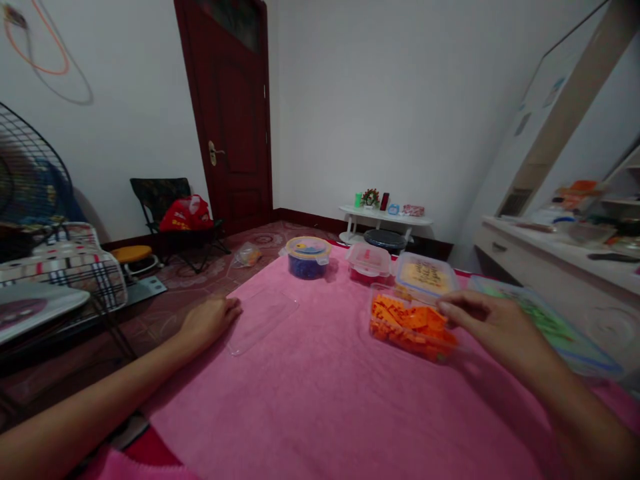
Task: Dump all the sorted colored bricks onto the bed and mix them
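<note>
dark red door (235, 113), camouflage chair (160, 190) holding red bag (186, 213), wire-caged fan (30, 167)

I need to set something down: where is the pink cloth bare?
Bare: pink cloth between the clear lid and the box of orange pieces, and nearer than both. Crowded: far right, with lidded boxes and the right hand.

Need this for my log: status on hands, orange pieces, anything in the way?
Left hand at edge of clear lid. Right hand at orange pieces in open container. Blue-rimmed container close behind.

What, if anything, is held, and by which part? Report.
The right hand is at the orange pieces; any hold cannot be told. Left hand: nothing visibly held.
</note>
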